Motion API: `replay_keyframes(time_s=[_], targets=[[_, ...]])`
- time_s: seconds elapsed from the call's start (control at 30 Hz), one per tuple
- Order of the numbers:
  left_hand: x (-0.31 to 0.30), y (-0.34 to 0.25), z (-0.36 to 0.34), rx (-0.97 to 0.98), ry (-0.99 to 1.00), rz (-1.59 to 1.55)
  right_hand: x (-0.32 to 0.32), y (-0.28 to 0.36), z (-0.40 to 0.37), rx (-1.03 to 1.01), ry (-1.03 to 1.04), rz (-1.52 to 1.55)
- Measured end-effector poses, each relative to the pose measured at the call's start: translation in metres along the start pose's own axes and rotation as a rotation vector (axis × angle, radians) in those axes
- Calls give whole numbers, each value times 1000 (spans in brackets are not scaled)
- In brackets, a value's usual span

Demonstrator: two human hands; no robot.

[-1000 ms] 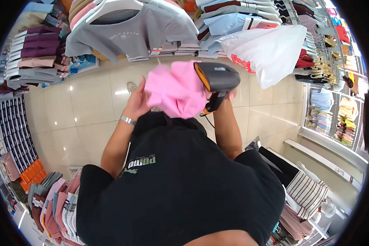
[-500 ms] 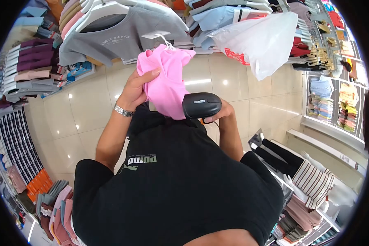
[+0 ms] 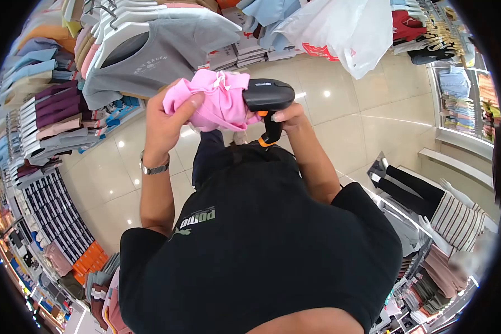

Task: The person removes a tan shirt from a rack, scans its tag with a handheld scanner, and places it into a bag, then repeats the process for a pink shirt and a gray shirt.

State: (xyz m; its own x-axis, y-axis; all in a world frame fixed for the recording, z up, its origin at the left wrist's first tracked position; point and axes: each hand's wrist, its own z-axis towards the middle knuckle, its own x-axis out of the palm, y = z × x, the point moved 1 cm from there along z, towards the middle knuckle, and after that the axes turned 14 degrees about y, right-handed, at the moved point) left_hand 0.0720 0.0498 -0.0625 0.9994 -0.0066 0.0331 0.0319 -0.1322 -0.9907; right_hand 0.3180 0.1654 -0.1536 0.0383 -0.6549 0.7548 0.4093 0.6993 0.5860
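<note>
A bunched pink garment [image 3: 217, 106] with a white string or tag loop on top is held up in front of my body. My left hand [image 3: 170, 119], with a metal watch at the wrist, is closed on its left side, thumb pressed over the cloth. My right hand [image 3: 291, 118] grips a black handheld barcode scanner [image 3: 270, 96] with orange trim. The scanner's head meets the right edge of the garment, and its handle points down towards my waist. Some of my right fingers are hidden behind the scanner and cloth.
A grey shirt [image 3: 156, 61] hangs on a rack ahead. A white plastic bag [image 3: 339, 33] with red print hangs at the upper right. Folded purple clothes [image 3: 53, 106] are stacked left. A mannequin in a striped top [image 3: 456, 220] lies to the right, beyond the tiled floor [image 3: 350, 133].
Both hands have risen and moved forward with the garment and scanner. The garment is bunched more compactly, and the scanner's handle now shows. The whole view has shifted a little.
</note>
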Motion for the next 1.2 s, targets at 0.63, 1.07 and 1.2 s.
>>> replay_keyframes(time_s=[0.63, 1.07, 1.2], targets=[[-50, -4, -11, 176, -254, -94, -3, 54, -14, -38, -415, -541], [-11, -69, 3, 30, 307, 132, 40, 64, -1, 265, 36, -1059], [-12, -81, 4, 67, 439, 176, 68, 64, 24, 195, 331, -1101]])
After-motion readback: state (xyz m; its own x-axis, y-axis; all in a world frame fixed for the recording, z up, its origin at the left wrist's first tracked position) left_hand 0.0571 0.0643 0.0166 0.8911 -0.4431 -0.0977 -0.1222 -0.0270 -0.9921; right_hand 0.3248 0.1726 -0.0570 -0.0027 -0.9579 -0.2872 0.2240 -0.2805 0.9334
